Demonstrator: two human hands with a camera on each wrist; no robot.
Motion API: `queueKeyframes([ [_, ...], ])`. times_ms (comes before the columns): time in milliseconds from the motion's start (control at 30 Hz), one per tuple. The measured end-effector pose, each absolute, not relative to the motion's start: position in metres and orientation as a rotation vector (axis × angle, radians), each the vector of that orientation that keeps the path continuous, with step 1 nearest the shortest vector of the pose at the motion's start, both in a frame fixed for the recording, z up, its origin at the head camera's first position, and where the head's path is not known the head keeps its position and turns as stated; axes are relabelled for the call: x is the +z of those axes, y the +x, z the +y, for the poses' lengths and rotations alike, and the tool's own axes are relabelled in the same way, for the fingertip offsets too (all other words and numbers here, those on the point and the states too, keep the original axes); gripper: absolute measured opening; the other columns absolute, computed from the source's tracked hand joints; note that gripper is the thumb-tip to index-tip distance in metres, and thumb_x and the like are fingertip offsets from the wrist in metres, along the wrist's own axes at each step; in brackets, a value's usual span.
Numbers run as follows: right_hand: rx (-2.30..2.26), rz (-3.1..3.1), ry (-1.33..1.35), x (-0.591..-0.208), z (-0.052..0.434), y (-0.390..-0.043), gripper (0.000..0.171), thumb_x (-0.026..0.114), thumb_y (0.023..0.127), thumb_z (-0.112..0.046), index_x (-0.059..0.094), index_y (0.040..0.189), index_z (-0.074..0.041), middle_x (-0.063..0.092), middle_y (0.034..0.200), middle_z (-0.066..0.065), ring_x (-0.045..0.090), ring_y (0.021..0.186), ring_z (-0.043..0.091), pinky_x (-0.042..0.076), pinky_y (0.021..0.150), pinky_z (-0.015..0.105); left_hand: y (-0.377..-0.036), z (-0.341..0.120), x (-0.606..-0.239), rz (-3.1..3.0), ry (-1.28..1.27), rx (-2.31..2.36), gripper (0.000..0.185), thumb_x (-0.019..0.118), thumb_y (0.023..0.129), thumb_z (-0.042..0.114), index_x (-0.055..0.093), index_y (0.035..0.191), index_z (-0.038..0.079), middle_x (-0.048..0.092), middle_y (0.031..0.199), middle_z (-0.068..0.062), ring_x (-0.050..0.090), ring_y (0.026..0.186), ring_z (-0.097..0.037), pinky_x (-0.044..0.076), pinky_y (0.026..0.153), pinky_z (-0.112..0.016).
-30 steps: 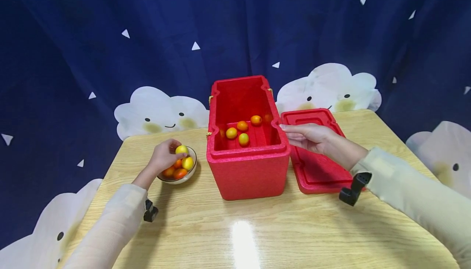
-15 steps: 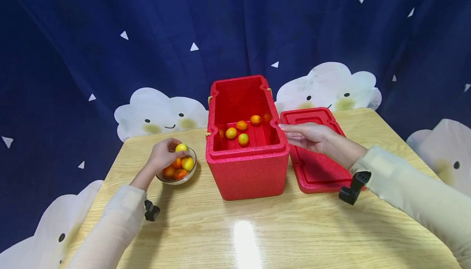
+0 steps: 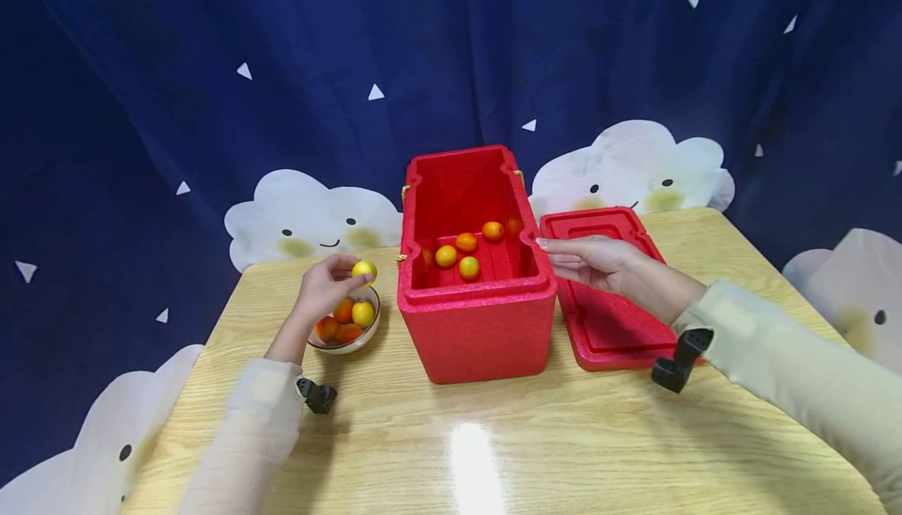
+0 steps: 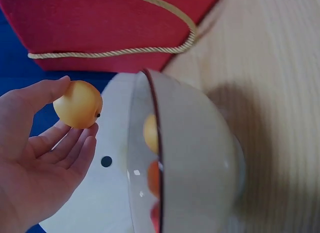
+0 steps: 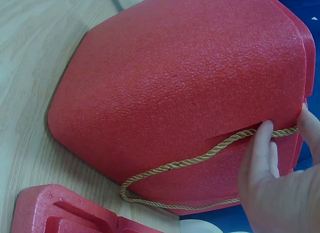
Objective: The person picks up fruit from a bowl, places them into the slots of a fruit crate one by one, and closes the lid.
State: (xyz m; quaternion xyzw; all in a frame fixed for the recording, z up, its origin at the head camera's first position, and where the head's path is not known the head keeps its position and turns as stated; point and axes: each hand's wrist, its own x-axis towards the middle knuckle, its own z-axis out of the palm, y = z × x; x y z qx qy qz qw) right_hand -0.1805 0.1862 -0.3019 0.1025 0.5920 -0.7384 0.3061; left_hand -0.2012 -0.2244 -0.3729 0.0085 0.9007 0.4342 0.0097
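Thumb and fingers of my left hand pinch a small round yellow fruit above the bowl. The left wrist view shows a dark dot on this yellow fruit, held beside the rim of the cream bowl. More yellow and orange fruits lie inside the bowl. My right hand touches the right side of the red box near its rim, fingers fairly straight. In the right wrist view its fingertips rest by the gold rope, the thumb at the rim.
Several orange and yellow fruits lie on the floor of the uncovered box. To its right, partly under my right arm, is a red lid. Everything stands on a wooden table, before a dark blue curtain.
My left hand has lifted the yellow fruit up out of the bowl and shifted slightly right. My right hand stays at the box.
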Motion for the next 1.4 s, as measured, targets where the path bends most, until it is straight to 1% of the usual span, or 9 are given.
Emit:
queueKeyframes([
  [133, -1.954, 1.565, 0.257, -0.304, 0.186, -0.181, 0.014, 0.065, 0.091, -0.027, 0.076, 0.082, -0.023, 0.076, 0.084, -0.007, 0.073, 0.081, 0.007, 0.058, 0.076, 0.02, -0.203, -0.22, -0.37, 2.807, 0.03, 1.43, 0.043, 0.069, 0.088, 0.025, 0.058, 0.121, 0.0, 0.063, 0.121, -0.02, 0.061, 0.111, -0.032, 0.049, 0.1, -0.04],
  [367, -1.956, 1.563, 0.274, -0.303, 0.187, -0.181, 0.012, 0.067, 0.089, -0.028, 0.076, 0.083, -0.022, 0.076, 0.084, -0.006, 0.074, 0.081, 0.008, 0.058, 0.076, 0.021, -0.204, -0.216, -0.361, 2.79, -0.006, 1.504, 0.044, 0.069, 0.089, 0.027, 0.057, 0.123, 0.002, 0.063, 0.121, -0.017, 0.061, 0.109, -0.028, 0.05, 0.099, -0.033],
  [567, -1.951, 1.56, 0.288, -0.302, 0.187, -0.181, 0.013, 0.067, 0.089, -0.029, 0.076, 0.082, -0.022, 0.076, 0.083, -0.005, 0.074, 0.08, 0.008, 0.058, 0.075, 0.02, -0.202, -0.213, -0.346, 2.757, 0.016, 1.505, 0.046, 0.068, 0.089, 0.03, 0.056, 0.125, 0.002, 0.062, 0.125, -0.019, 0.06, 0.113, -0.029, 0.047, 0.103, -0.036],
  [633, -1.95, 1.56, 0.289, -0.302, 0.187, -0.181, 0.013, 0.067, 0.089, -0.028, 0.076, 0.082, -0.022, 0.076, 0.082, -0.005, 0.074, 0.079, 0.008, 0.058, 0.075, 0.02, -0.202, -0.212, -0.339, 2.756, 0.049, 1.473, 0.046, 0.067, 0.089, 0.031, 0.057, 0.124, 0.002, 0.062, 0.123, -0.019, 0.059, 0.113, -0.029, 0.048, 0.1, -0.034],
  [800, -1.948, 1.567, 0.292, -0.301, 0.187, -0.181, 0.013, 0.067, 0.089, -0.029, 0.076, 0.082, -0.022, 0.076, 0.083, -0.005, 0.074, 0.08, 0.008, 0.058, 0.075, 0.02, -0.205, -0.208, -0.323, 2.768, 0.116, 1.422, 0.044, 0.067, 0.09, 0.032, 0.058, 0.122, 0.003, 0.063, 0.119, -0.017, 0.06, 0.107, -0.025, 0.048, 0.087, -0.019],
  [867, -1.948, 1.567, 0.293, -0.302, 0.187, -0.181, 0.013, 0.067, 0.089, -0.029, 0.076, 0.083, -0.022, 0.076, 0.083, -0.005, 0.074, 0.08, 0.008, 0.058, 0.075, 0.02, -0.206, -0.206, -0.317, 2.776, 0.116, 1.426, 0.043, 0.067, 0.089, 0.032, 0.058, 0.122, 0.004, 0.063, 0.118, -0.016, 0.06, 0.105, -0.024, 0.047, 0.084, -0.016],
  [933, -1.949, 1.561, 0.289, -0.302, 0.187, -0.181, 0.013, 0.067, 0.089, -0.029, 0.076, 0.083, -0.022, 0.076, 0.084, -0.006, 0.074, 0.081, 0.008, 0.058, 0.076, 0.02, -0.208, -0.205, -0.312, 2.781, 0.109, 1.435, 0.044, 0.067, 0.09, 0.031, 0.058, 0.122, 0.004, 0.062, 0.119, -0.016, 0.059, 0.106, -0.024, 0.047, 0.085, -0.017],
  [1133, -1.955, 1.554, 0.278, -0.303, 0.187, -0.181, 0.013, 0.067, 0.089, -0.028, 0.076, 0.082, -0.022, 0.076, 0.083, -0.006, 0.074, 0.08, 0.008, 0.058, 0.076, 0.021, -0.211, -0.197, -0.298, 2.773, 0.088, 1.461, 0.044, 0.067, 0.089, 0.032, 0.056, 0.124, 0.006, 0.062, 0.122, -0.014, 0.059, 0.111, -0.025, 0.048, 0.093, -0.028],
  [1400, -1.963, 1.534, 0.285, -0.302, 0.187, -0.182, 0.013, 0.067, 0.089, -0.027, 0.077, 0.082, -0.022, 0.076, 0.084, -0.005, 0.074, 0.081, 0.008, 0.058, 0.076, 0.021, -0.216, -0.184, -0.28, 2.803, 0.147, 1.498, 0.043, 0.067, 0.089, 0.031, 0.058, 0.122, 0.006, 0.063, 0.121, -0.014, 0.06, 0.108, -0.024, 0.048, 0.09, -0.026],
])
